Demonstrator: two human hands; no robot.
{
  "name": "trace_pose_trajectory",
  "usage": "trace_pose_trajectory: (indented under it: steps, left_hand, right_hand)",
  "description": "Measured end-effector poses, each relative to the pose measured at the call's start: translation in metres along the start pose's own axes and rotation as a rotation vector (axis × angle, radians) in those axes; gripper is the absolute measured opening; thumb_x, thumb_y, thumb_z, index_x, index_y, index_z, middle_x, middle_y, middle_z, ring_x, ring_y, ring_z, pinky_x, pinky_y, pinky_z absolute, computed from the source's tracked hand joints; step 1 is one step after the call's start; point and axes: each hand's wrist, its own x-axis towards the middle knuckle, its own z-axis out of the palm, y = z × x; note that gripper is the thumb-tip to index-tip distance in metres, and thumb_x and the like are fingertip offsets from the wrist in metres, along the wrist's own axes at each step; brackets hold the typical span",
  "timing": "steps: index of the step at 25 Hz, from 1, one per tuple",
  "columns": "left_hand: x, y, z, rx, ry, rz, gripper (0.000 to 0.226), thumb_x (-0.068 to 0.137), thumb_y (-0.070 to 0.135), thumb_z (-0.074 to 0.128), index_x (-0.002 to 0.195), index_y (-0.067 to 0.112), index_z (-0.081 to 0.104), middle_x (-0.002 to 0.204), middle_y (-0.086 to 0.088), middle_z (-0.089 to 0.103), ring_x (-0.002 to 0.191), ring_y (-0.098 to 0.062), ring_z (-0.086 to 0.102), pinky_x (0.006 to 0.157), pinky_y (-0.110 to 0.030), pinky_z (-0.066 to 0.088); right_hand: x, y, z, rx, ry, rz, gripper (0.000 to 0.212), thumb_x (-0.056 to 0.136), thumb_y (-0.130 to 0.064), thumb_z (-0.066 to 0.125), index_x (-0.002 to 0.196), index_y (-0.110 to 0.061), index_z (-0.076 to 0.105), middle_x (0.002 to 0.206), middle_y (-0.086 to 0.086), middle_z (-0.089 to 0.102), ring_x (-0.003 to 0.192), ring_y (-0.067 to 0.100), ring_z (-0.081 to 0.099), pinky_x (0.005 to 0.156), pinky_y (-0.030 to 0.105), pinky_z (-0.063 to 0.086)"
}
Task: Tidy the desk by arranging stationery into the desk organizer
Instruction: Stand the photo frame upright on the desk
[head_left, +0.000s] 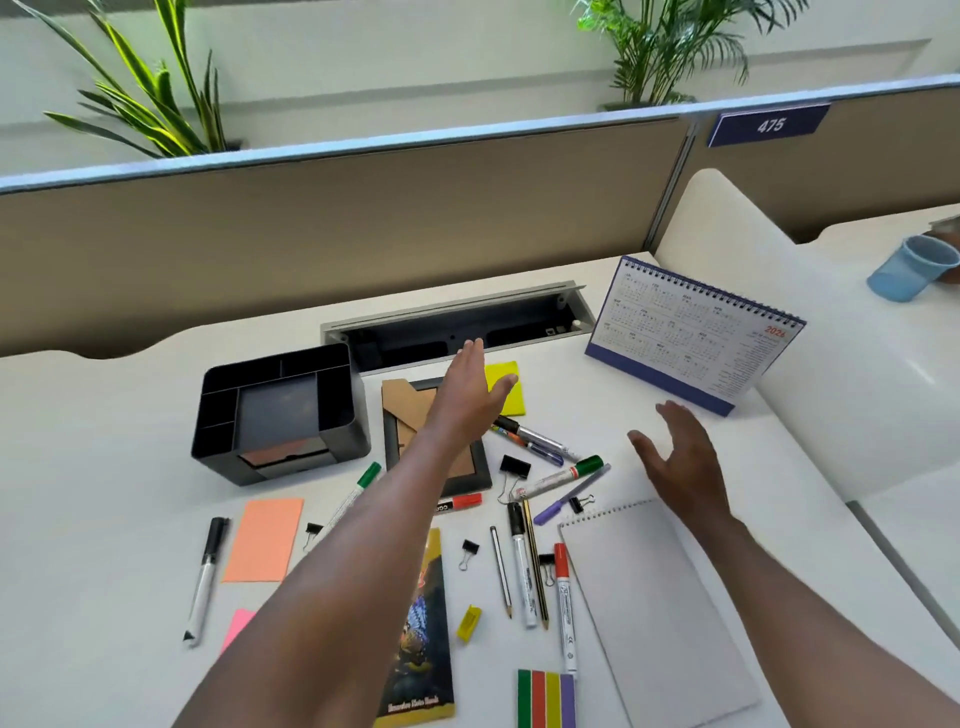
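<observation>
Hovering with the left hand (470, 395) over a face-down picture frame (470, 475) at frame centre, fingers straight and loose, thumb overlapping a yellow sticky pad (511, 402), holding nothing. Floating with the right hand (680, 457) right of centre, fingers spread wide, empty too. Seeing the black desk organizer (337, 415) left of centre on the white counter (104, 467), just beside the frame, compartments open upward. Blocked between the hands by a heap of pens (535, 441), a green-capped marker (566, 475) and a binder clip (514, 467). Hemmed behind by an open cable tray (457, 327) and a desk calendar (691, 338) at upper right; below it, a spiral notepad (660, 597). Finding open counter left of the organizer and under the right hand.
</observation>
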Motion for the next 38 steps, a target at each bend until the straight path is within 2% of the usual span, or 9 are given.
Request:
trace_pose_trajectory:
  steps: [6, 11, 14, 17, 20, 27, 32, 35, 38]
  left_hand:
    - [-0.067, -0.061, -0.017, 0.036, 0.057, -0.103, 0.060, 0.101, 0.032, 0.041, 0.150, 0.005, 0.021, 0.156, -0.013, 0.026, 0.144, -0.025, 0.023, 0.116, -0.037, 0.021]
    - [-0.090, -0.103, -0.020, 0.079, 0.104, -0.174, 0.033, 0.097, 0.030, 0.044, 0.123, 0.009, 0.044, 0.118, -0.011, 0.055, 0.110, -0.029, 0.053, 0.092, -0.041, 0.046]
    - [-0.090, -0.114, -0.016, 0.217, 0.087, -0.208, 0.043, 0.096, 0.042, 0.043, 0.122, 0.007, 0.045, 0.112, -0.015, 0.061, 0.105, -0.034, 0.057, 0.089, -0.045, 0.046]
    - [-0.081, -0.117, -0.009, 0.400, 0.045, -0.237, 0.053, 0.097, 0.050, 0.036, 0.125, 0.006, 0.046, 0.112, -0.017, 0.066, 0.112, -0.036, 0.055, 0.100, -0.049, 0.037]
    - [-0.073, -0.111, -0.004, 0.469, 0.038, -0.275, 0.056, 0.097, 0.052, 0.033, 0.123, 0.006, 0.051, 0.112, -0.017, 0.067, 0.116, -0.036, 0.054, 0.108, -0.053, 0.029]
    - [-0.063, -0.098, 0.006, 0.463, 0.135, -0.383, 0.053, 0.097, 0.048, 0.035, 0.107, 0.006, 0.064, 0.107, -0.013, 0.069, 0.108, -0.032, 0.059, 0.108, -0.048, 0.031]
    - [-0.061, -0.093, 0.008, 0.426, 0.172, -0.441, 0.049, 0.098, 0.040, 0.034, 0.100, 0.006, 0.069, 0.106, -0.013, 0.069, 0.106, -0.031, 0.058, 0.107, -0.048, 0.031]
    - [-0.062, -0.090, 0.008, 0.381, 0.204, -0.449, 0.047, 0.098, 0.038, 0.034, 0.093, 0.009, 0.070, 0.102, -0.013, 0.069, 0.102, -0.031, 0.059, 0.101, -0.045, 0.036]
    - [-0.064, -0.085, 0.007, 0.246, 0.245, -0.464, 0.051, 0.098, 0.042, 0.031, 0.094, 0.007, 0.068, 0.102, -0.015, 0.065, 0.094, -0.030, 0.059, 0.087, -0.041, 0.043]
  right_hand:
    - [-0.026, -0.071, 0.049, -0.041, -0.223, -0.265, 0.053, 0.089, -0.035, 0.065, 0.134, -0.011, 0.053, 0.141, 0.012, 0.051, 0.135, 0.026, 0.041, 0.110, 0.032, 0.028]
    - [-0.038, -0.118, 0.080, -0.040, -0.418, -0.377, 0.045, 0.089, -0.037, 0.063, 0.130, -0.020, 0.057, 0.126, 0.002, 0.059, 0.119, 0.019, 0.052, 0.096, 0.026, 0.039]
    - [-0.034, -0.133, 0.091, -0.101, -0.485, -0.375, 0.036, 0.090, -0.035, 0.060, 0.124, -0.024, 0.061, 0.119, 0.002, 0.062, 0.114, 0.020, 0.053, 0.091, 0.031, 0.045]
    - [-0.023, -0.146, 0.099, -0.185, -0.474, -0.386, 0.033, 0.091, -0.027, 0.059, 0.122, -0.019, 0.064, 0.115, 0.008, 0.066, 0.119, 0.026, 0.051, 0.093, 0.035, 0.044]
    - [-0.015, -0.153, 0.105, -0.242, -0.486, -0.344, 0.032, 0.091, -0.026, 0.055, 0.121, -0.019, 0.066, 0.116, 0.010, 0.068, 0.121, 0.028, 0.052, 0.090, 0.037, 0.048]
    - [-0.017, -0.162, 0.117, -0.056, -0.444, -0.091, 0.029, 0.088, -0.016, 0.053, 0.111, -0.014, 0.071, 0.105, 0.011, 0.073, 0.091, 0.026, 0.066, 0.076, 0.029, 0.052]
    - [-0.018, -0.172, 0.121, 0.009, -0.469, 0.016, 0.038, 0.085, -0.003, 0.049, 0.119, -0.009, 0.067, 0.113, 0.013, 0.070, 0.096, 0.027, 0.064, 0.071, 0.022, 0.042]
    - [-0.018, -0.172, 0.119, 0.044, -0.477, 0.023, 0.044, 0.078, 0.005, 0.048, 0.115, -0.004, 0.068, 0.103, 0.014, 0.071, 0.083, 0.025, 0.061, 0.065, 0.025, 0.045]
    - [-0.017, -0.170, 0.111, 0.160, -0.433, 0.034, 0.042, 0.075, 0.013, 0.045, 0.108, 0.001, 0.069, 0.097, 0.016, 0.068, 0.091, 0.031, 0.061, 0.072, 0.033, 0.052]
